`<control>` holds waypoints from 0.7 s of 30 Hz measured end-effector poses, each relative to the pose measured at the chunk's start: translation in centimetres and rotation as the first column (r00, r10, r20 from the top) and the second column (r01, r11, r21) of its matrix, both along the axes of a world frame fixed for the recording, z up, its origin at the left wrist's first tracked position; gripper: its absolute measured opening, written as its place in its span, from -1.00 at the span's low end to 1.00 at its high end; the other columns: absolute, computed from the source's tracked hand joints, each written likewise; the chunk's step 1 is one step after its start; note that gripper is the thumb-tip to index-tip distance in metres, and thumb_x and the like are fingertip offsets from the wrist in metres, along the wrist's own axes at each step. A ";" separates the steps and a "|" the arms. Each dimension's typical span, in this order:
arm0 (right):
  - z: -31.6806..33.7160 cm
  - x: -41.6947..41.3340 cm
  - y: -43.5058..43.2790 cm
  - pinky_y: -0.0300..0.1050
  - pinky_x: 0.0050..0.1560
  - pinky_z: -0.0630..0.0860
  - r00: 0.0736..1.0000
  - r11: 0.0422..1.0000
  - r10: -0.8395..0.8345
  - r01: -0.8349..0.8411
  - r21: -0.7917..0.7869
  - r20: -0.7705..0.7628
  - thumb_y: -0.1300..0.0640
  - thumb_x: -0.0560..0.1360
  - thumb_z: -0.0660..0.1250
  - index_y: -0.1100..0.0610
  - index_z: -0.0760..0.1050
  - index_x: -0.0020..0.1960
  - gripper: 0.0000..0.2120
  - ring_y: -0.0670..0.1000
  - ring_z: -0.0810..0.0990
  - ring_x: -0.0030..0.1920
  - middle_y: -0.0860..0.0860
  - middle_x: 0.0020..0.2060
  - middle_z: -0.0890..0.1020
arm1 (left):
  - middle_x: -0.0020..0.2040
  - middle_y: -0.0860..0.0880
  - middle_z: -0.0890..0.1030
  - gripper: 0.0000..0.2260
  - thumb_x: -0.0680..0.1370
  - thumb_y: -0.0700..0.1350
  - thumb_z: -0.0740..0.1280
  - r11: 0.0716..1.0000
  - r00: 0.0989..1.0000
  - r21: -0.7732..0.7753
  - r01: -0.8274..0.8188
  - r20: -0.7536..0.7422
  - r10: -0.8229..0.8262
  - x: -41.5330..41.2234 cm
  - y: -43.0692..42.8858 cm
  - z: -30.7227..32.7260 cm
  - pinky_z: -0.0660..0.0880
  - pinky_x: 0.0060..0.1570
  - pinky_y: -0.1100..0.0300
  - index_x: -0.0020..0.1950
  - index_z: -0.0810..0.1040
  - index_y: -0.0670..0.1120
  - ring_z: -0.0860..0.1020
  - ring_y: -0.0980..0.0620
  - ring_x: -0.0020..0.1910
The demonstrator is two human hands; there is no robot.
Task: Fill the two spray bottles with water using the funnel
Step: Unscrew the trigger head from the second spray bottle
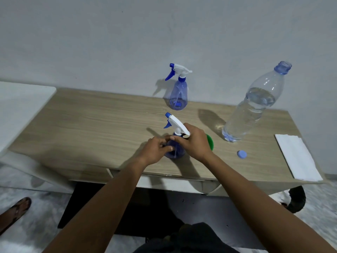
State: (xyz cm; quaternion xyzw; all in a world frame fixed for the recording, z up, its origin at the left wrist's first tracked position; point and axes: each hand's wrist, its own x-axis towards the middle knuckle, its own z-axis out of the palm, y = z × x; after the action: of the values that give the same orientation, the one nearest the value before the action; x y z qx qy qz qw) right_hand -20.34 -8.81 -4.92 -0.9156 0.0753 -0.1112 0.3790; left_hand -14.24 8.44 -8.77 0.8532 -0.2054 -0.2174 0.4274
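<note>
A: Where is the nearer translucent blue plastic spray bottle with a white trigger head (175, 141) found?

B: It is seen upright on the pale wood-grain desk (94, 128), just below the centre of the frame. Its body is clasped by the left hand (155, 151), the grip being closed around the lower part. Its neck, under the white head, is held by the right hand (196, 143), that grip being clenched there too.

A: And the second blue spray bottle with the same white and blue trigger (178, 88)?

B: It is stood upright higher in the frame, at the desk's far edge against the grey wall, well apart from both hands.

A: What is seen of the funnel?

B: Only a green plastic edge (210, 142) is shown, just right of the right hand and mostly hidden behind it.

A: What else is laid out?

B: A large clear plastic water bottle (255, 105), uncapped and partly filled, is stood at the upper right. Its round light-blue cap (242, 154) is lain on the desk below it. A white folded cloth or paper (296, 157) is placed at the right edge.
</note>
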 end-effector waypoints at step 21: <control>0.9 -0.3 0.6 -0.12 -0.25 0.41 0.997 0.995 -0.059 0.063 0.075 -0.057 -0.14 0.44 0.53 0.06 0.46 -0.09 -0.65 0.02 0.58 -0.22 -0.04 -0.22 0.66 | -0.01 -0.06 0.72 -0.61 0.34 0.25 0.34 0.999 0.999 0.046 0.013 -0.042 -0.012 0.2 0.2 -0.8 0.56 0.08 -0.15 -0.12 0.68 -0.04 0.68 -0.06 -0.02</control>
State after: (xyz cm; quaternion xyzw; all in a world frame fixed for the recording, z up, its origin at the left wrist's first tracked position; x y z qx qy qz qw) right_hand -20.63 -8.24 -4.01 -0.9003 0.1175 -0.0948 0.4081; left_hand -14.05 8.60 -9.60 0.8568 -0.1968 -0.2423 0.4105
